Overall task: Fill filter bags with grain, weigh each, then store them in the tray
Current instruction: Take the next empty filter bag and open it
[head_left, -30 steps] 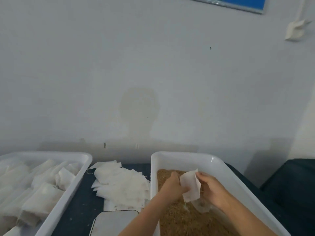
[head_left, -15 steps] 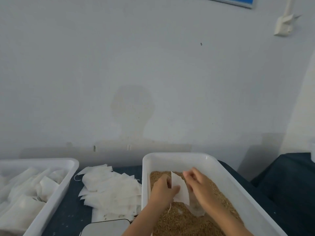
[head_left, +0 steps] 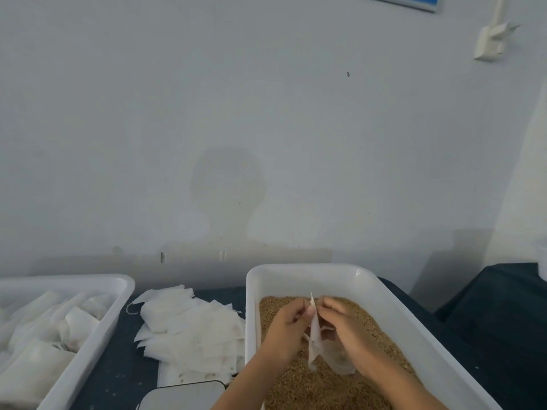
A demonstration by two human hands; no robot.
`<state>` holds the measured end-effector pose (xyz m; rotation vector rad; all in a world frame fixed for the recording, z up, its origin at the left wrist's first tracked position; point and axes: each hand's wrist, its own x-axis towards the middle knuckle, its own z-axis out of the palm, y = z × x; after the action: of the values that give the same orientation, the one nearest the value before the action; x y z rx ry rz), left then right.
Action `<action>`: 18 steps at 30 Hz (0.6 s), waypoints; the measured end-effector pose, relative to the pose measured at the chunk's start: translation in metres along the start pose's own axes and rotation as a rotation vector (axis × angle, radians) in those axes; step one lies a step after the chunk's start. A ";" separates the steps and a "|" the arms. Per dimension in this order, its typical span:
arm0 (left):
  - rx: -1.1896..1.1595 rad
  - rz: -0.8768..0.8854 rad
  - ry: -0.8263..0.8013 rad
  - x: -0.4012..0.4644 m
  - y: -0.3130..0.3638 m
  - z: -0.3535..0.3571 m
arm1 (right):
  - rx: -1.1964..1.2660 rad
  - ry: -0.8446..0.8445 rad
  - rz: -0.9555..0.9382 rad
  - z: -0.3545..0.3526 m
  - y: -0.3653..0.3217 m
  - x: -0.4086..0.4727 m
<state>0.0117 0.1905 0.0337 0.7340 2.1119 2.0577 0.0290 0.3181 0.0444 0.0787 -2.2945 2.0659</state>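
With filled bags (head_left: 44, 335) in the tray (head_left: 97, 347) at nine o'clock, my left hand (head_left: 285, 329) and right hand (head_left: 344, 327) pinch an unfilled filter bag (head_left: 314, 335) over the grain (head_left: 310, 389).

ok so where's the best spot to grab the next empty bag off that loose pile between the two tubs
Probably the far-left corner of the pile of empty filter bags, where one bag's corner sticks out past the rest. Come in from above with the left hand, now pinching the filter bag with the right hand over the grain tub. The bags lie flat and overlapping, so a pinch on a free edge should lift one alone.
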 end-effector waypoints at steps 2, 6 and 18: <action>0.018 0.011 0.007 0.000 0.001 0.000 | 0.026 -0.016 0.023 0.000 0.001 0.000; 0.051 -0.014 0.020 0.001 -0.001 -0.001 | 0.037 -0.029 0.025 0.000 -0.002 0.000; 0.218 0.042 0.062 -0.002 -0.003 0.001 | -0.038 0.009 0.023 0.002 -0.005 -0.004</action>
<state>0.0132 0.1907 0.0300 0.7551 2.4031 1.9131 0.0338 0.3159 0.0492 0.0418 -2.3397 2.0277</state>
